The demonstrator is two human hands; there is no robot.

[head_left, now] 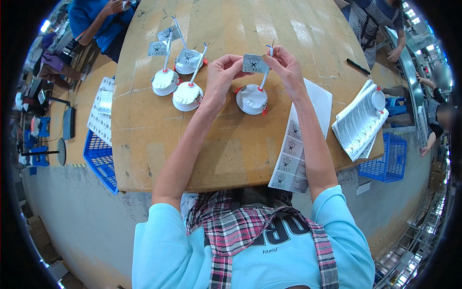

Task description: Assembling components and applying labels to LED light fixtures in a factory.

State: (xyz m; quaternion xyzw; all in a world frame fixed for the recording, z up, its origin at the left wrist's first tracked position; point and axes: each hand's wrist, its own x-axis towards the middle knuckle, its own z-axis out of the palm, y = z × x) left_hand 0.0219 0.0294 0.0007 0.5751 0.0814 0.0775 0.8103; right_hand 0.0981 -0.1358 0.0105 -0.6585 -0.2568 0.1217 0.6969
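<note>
Both hands meet over a round white downlight (pixel 251 99) that lies on the table, its white cable standing up. My left hand (pixel 224 72) pinches the left end of a small silver label (pixel 253 63). At the label's right end, my right hand (pixel 284 67) closes its fingertips on the cable (pixel 266 72), where the label meets it. Left of my hands stand several similar downlights (pixel 187 96) with silver labels on their cables. Under my right forearm lies a label sheet (pixel 291 151), partly hidden by the arm.
A stack of printed sheets (pixel 358 126) lies at the table's right edge, with a white round part (pixel 378 100) on top. Beyond it is a black pen (pixel 358 66). Blue crates (pixel 385 159) flank the table (pixel 231 164). Other people stand at the far left and far right.
</note>
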